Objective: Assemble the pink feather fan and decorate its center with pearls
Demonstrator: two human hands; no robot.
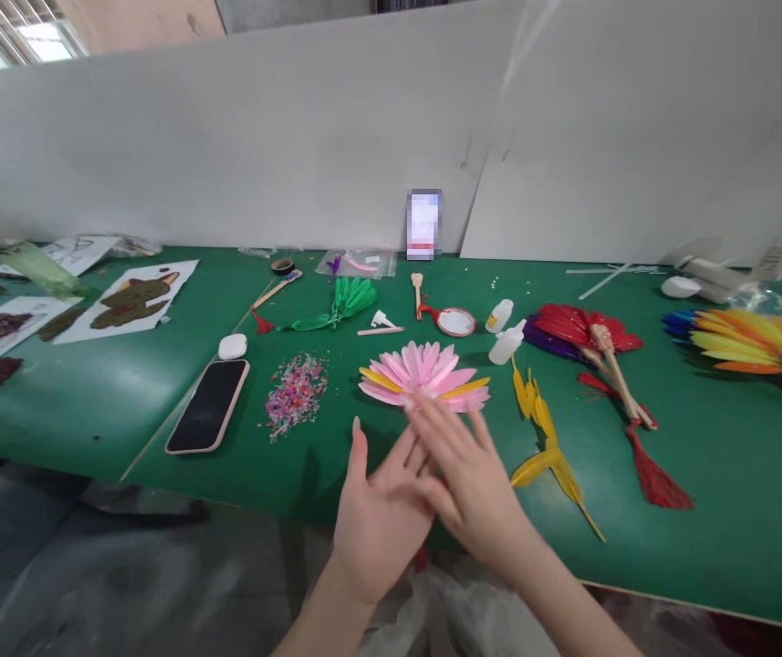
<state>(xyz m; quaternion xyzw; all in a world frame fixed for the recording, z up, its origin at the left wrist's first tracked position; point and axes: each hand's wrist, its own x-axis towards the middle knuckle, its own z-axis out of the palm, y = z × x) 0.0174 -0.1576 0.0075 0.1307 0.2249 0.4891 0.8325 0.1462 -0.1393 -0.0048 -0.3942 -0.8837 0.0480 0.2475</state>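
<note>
My left hand (380,520) is turned palm up near the table's front edge, thumb raised and fingers stretched out. Across its fingers lies my right hand (469,479), palm down with its fingers extended. Nothing shows in either hand, though the space between them is hidden. Just beyond the fingertips is a fan of pink feathers (424,365) with a yellow feather on each side; its lower part is covered by my right hand. To the right lie loose yellow feathers (547,429). Two small white bottles (506,344) stand behind them, with a round mirror (456,321) nearby.
A phone (209,406) and a heap of colourful bits (297,392) lie to the left. Green feathers (346,306) are behind. Red feather fans (586,328) with a tassel (657,474) and a multicoloured fan (746,338) occupy the right. A lit phone (424,224) leans against the white panel.
</note>
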